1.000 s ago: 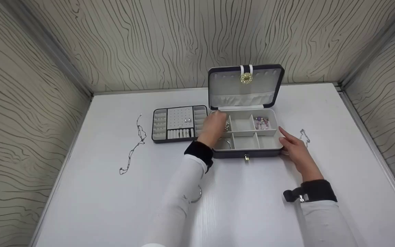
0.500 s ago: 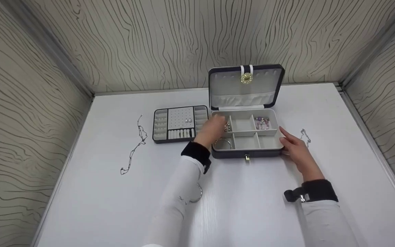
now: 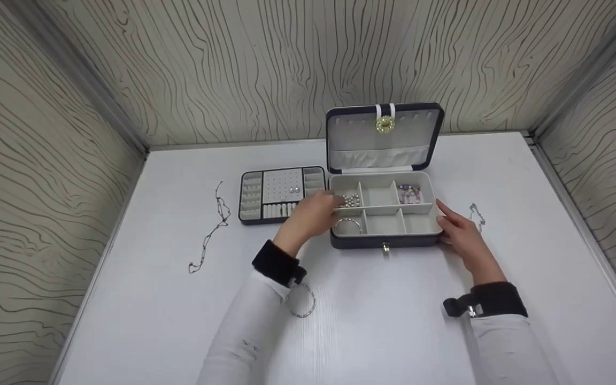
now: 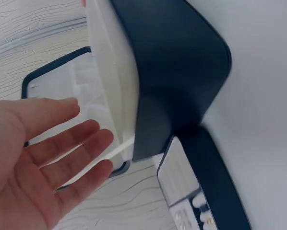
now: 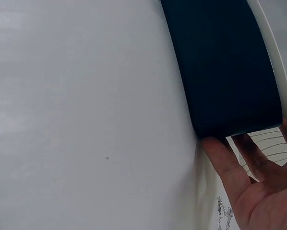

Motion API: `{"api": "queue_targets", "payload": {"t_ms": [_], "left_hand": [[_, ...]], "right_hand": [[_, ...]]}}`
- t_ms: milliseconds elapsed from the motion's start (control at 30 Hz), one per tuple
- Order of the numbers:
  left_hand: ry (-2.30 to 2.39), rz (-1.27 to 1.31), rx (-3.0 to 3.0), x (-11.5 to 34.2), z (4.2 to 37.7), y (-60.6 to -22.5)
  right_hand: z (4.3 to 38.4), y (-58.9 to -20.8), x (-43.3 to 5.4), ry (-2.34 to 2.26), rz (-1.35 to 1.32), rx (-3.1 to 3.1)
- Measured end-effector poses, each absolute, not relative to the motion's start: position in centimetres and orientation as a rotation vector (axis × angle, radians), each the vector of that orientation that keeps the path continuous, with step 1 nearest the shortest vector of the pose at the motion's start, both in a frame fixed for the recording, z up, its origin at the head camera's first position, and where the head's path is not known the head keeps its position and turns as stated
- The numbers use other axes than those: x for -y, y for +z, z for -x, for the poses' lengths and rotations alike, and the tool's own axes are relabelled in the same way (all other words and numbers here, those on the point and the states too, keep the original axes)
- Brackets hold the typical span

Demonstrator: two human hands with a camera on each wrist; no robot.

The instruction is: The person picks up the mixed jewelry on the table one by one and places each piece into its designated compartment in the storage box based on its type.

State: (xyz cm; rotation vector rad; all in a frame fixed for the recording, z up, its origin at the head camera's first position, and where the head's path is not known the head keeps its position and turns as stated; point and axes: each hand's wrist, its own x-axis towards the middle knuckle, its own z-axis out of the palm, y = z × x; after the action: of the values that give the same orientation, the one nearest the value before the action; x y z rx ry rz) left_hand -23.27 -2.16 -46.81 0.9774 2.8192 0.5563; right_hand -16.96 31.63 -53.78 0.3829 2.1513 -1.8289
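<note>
An open dark-blue jewelry box [image 3: 377, 241] with white compartments stands on the table. My left hand [image 3: 316, 214] is over its left edge; in the left wrist view its fingers [image 4: 81, 148] are spread and relaxed, holding nothing. Below that hand, a pearl bracelet [image 3: 352, 200] lies in the back left compartment. The front left compartment holds a bangle [image 3: 348, 225], and a purple beaded bracelet [image 3: 409, 194] lies in the back right one. My right hand [image 3: 463, 235] touches the box's right end with fairly straight fingers; the right wrist view shows its thumb [image 5: 225, 160] against the lower corner.
Left of the box sits a jewelry tray [image 3: 282, 184] with earrings and rings. A long chain necklace [image 3: 209, 235] lies farther left, a silver bangle [image 3: 302, 301] near my left wrist, and another chain [image 3: 476, 215] right of the box. Patterned panels [image 3: 286, 69] enclose the table.
My left hand has drawn back left and toward me from the back left compartment, uncovering the pearl bracelet and more of the silver bangle on the table. The right hand stays put.
</note>
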Motion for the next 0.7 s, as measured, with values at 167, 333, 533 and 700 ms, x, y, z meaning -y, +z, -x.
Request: {"api": "queue_targets", "payload": {"t_ms": [167,333,533,700], "left_hand": [[0.506,-0.953,-2.818,5.1,20.2,-46.9],[0.384,-1.047,-2.741,6.8,17.1,-47.4],[0.229,-1.069,-2.715,7.8,14.1,-49.1],[0.144,-0.973,-2.718,8.0,12.5,-50.4]], "right_hand": [[17.0,-53.8,-31.7,-1.832,-0.368,-2.149],[17.1,-53.7,-31.6,-1.830,-0.369,-2.147],[17.1,-53.7,-31.7,-1.823,-0.367,-2.155],[17.0,-53.8,-31.7,-1.810,-0.363,-2.169]]}}
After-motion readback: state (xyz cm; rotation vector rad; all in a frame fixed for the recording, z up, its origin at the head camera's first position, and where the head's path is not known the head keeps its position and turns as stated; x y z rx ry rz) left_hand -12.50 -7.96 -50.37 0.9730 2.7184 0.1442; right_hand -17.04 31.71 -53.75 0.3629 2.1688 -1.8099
